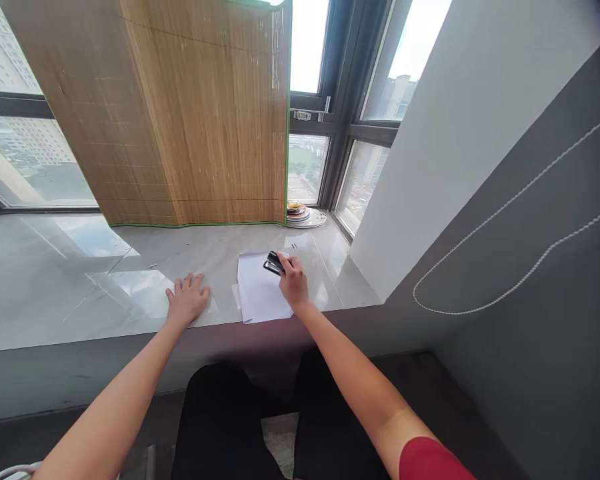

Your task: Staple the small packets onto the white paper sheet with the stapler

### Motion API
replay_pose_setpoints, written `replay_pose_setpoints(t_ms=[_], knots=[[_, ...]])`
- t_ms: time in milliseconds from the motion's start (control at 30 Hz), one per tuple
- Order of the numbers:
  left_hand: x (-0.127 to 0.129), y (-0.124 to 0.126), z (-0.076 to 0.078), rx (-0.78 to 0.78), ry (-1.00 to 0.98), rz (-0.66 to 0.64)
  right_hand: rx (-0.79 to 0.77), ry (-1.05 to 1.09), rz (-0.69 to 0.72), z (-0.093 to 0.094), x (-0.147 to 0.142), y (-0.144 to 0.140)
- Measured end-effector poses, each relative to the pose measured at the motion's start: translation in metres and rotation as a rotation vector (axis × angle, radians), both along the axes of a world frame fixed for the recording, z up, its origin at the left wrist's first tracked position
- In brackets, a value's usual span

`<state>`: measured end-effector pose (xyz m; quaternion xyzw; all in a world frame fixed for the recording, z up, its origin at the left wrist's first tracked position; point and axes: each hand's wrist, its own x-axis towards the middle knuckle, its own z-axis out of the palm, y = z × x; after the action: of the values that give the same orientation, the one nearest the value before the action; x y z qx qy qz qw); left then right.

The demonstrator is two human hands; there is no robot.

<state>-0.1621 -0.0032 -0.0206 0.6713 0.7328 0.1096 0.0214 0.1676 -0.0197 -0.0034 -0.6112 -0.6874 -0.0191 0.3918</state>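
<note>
A black stapler (275, 264) is gripped in my right hand (295, 280), its front end pointing left over the white paper (261, 293). Whether the stapler touches the paper I cannot tell. The paper lies on the glossy grey windowsill (220, 243), close to its front edge. To the left of the paper, my left hand (187, 300) rests palm down on the sill with its fingers spread, holding nothing. Small staple strips (294, 246) lie just beyond the paper, near my right hand.
A bamboo mat (215, 127) leans against the window behind the sill. Stacked plates (303, 217) stand in the far right corner by the window frame (350, 73). On the right, a white beaded cord (525, 287) hangs in a loop before the grey wall.
</note>
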Motion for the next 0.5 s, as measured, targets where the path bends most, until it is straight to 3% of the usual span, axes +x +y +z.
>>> replay_pose_setpoints(t_ms=[100, 200, 333, 500], knots=[[0.0, -0.003, 0.004, -0.008, 0.016, -0.004, -0.031, 0.012, 0.041, -0.004, -0.056, 0.015], [-0.003, -0.004, 0.004, -0.022, 0.035, -0.007, -0.092, 0.05, 0.008, -0.016, -0.076, 0.028], [-0.004, -0.001, 0.002, -0.011, 0.042, 0.009, -0.102, 0.032, -0.027, -0.03, -0.041, 0.03], [0.001, -0.003, 0.003, 0.017, 0.04, 0.006, -0.099, -0.004, -0.083, -0.032, 0.021, 0.012]])
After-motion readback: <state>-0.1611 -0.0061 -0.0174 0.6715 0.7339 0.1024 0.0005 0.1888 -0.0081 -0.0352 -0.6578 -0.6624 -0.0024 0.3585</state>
